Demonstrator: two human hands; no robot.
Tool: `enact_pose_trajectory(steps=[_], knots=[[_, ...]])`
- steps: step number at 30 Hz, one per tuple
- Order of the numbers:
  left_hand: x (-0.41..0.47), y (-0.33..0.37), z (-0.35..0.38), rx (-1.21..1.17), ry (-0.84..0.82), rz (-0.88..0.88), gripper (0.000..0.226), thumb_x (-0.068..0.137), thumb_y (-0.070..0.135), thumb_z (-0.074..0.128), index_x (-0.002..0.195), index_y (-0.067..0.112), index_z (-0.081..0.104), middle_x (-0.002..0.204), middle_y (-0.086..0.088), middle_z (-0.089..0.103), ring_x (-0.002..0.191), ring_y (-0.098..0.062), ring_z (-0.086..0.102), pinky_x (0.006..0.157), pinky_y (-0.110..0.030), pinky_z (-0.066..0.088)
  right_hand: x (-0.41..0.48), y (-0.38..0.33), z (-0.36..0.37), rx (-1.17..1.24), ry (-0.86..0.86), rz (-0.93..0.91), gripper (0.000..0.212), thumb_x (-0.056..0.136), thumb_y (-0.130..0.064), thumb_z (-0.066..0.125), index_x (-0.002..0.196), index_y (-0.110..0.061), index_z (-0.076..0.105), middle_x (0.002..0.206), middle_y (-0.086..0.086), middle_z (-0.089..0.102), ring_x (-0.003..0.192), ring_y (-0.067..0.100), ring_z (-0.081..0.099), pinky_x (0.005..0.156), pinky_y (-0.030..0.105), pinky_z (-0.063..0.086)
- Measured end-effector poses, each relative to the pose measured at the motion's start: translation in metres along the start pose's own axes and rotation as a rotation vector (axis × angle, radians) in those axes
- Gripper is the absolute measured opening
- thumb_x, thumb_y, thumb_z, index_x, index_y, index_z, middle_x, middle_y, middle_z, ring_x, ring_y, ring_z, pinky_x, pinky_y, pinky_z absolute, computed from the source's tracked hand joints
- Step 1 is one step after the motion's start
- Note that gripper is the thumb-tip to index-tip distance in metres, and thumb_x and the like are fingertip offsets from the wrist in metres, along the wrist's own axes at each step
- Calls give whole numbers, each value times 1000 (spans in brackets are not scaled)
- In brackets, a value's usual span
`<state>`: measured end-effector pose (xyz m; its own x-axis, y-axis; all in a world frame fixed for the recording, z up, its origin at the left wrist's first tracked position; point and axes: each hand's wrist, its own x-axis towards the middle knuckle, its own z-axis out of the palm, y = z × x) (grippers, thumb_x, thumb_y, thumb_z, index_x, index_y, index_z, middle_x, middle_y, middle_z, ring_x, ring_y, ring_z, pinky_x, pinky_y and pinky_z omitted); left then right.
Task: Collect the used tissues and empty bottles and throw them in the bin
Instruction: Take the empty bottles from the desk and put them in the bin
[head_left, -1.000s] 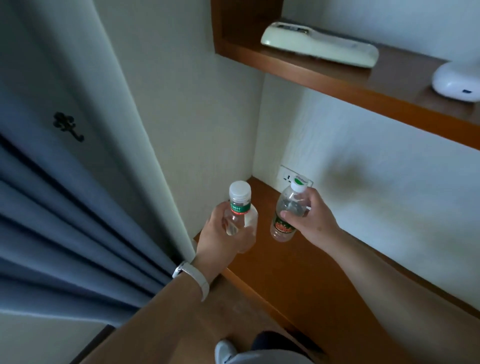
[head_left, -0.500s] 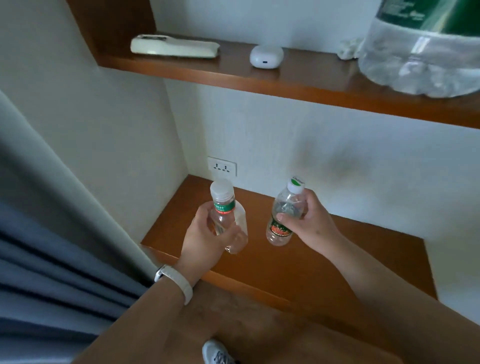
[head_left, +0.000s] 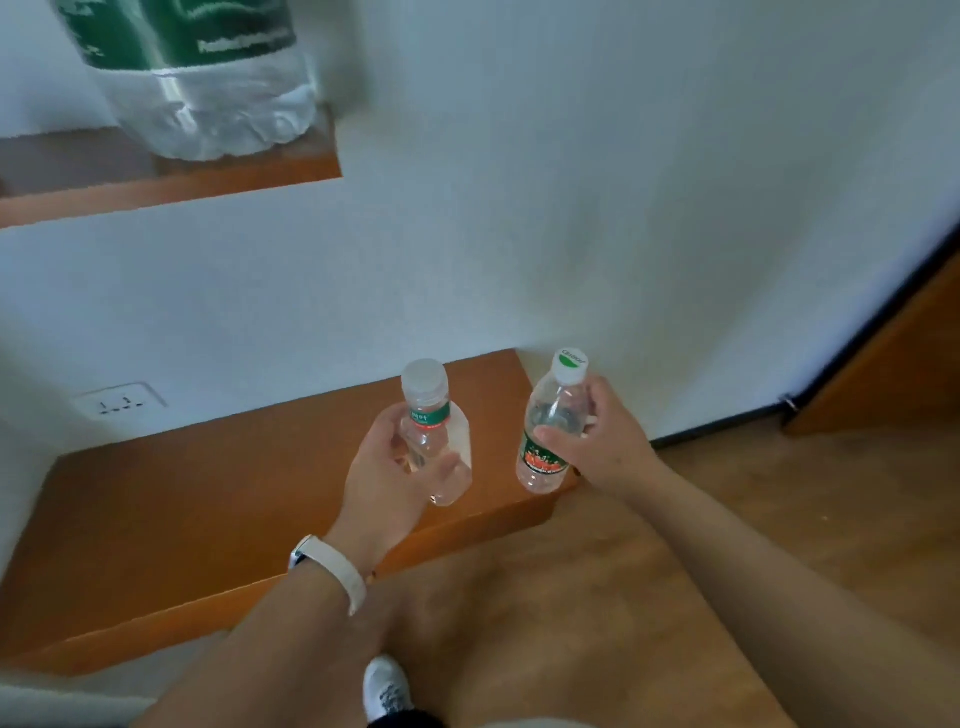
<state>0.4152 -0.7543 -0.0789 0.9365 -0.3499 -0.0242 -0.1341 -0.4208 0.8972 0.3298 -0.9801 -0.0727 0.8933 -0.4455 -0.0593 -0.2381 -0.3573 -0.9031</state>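
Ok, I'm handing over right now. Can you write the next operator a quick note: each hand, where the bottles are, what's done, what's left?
Left hand: grips the clear-capped bottle round its body, upright, over the lower shelf.
Right hand: grips the green-capped bottle below its shoulder, slightly tilted, at the shelf's end.
Done: both small bottles are in hand.
Left: carry both to the bin, which is not in view; no tissues in view either. A large bottle stands on the upper shelf; cannot tell if it is empty.

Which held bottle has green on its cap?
The bottle in the right hand; the other bottle, in the left hand, has a plain translucent cap.
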Motion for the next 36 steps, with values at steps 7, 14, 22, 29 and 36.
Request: enact_pose_trajectory(steps=[7,14,22,29,36], knots=[[1,51,80,26,-220,147,63,78,34,79,127,45,41,122,21,57,108,-6,57,92,-23,42,-48,41,-90,19,248,108,53,73,-37,79,115,-33,47,108,-12,62,97,6,62,85,34,54],[37,76,150,62,-399,219,67,78,30,79,132,34,40,129,11,55,112,-12,57,97,-31,48,-61,72,-132,29,415,206,55,76,-31,79,120,-34,45,108,-16,60,97,-1,59,76,17,49],[113,95,234,7,-612,252,65,77,30,80,129,35,41,121,15,56,103,-4,57,90,-28,49,-26,91,-177,-9,603,381,50,76,-32,79,114,-38,47,105,-20,61,96,-1,60,79,21,48],[165,119,309,-19,-841,335,56,79,27,78,118,40,40,108,27,54,97,1,57,79,-18,43,-14,108,-215,-6,818,532,45,75,-33,80,105,-43,49,98,-19,64,89,1,65,80,28,53],[155,157,392,-66,-1073,396,54,80,25,78,118,39,43,113,20,57,103,-6,60,87,-18,47,-45,130,-250,-5,992,676,51,73,-32,80,112,-36,47,104,-12,62,94,7,63,85,33,54]])
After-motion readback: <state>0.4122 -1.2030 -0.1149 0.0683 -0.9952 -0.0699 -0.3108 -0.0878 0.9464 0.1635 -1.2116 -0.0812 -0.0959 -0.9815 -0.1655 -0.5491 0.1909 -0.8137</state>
